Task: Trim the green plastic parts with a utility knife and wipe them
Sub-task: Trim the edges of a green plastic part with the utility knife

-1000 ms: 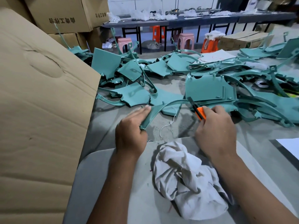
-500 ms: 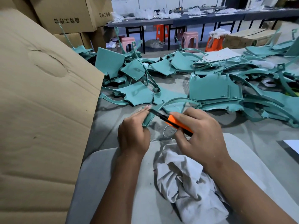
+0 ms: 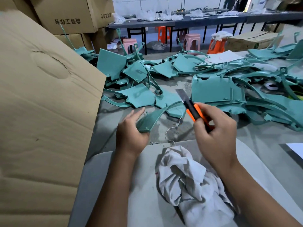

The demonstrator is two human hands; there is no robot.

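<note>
My left hand (image 3: 131, 133) grips the wide end of a curved green plastic part (image 3: 151, 117), which arcs up and right over the table. My right hand (image 3: 214, 133) holds an orange and black utility knife (image 3: 194, 112) with its blade out, pointing up and left, lifted clear of the part. A crumpled white rag (image 3: 191, 182) lies on my lap, below both hands. Several more green parts (image 3: 218, 92) are piled across the grey table (image 3: 262, 141).
A large cardboard box flap (image 3: 41, 112) stands close on my left. More cardboard boxes (image 3: 68, 13) are stacked behind it. A thin white string (image 3: 170, 130) lies on the table between my hands. Benches and plastic stools (image 3: 191, 40) stand at the back.
My right hand drew the knife along the curved part toward my left hand, then lifted it up and to the right, away from the part. My left hand kept its grip.
</note>
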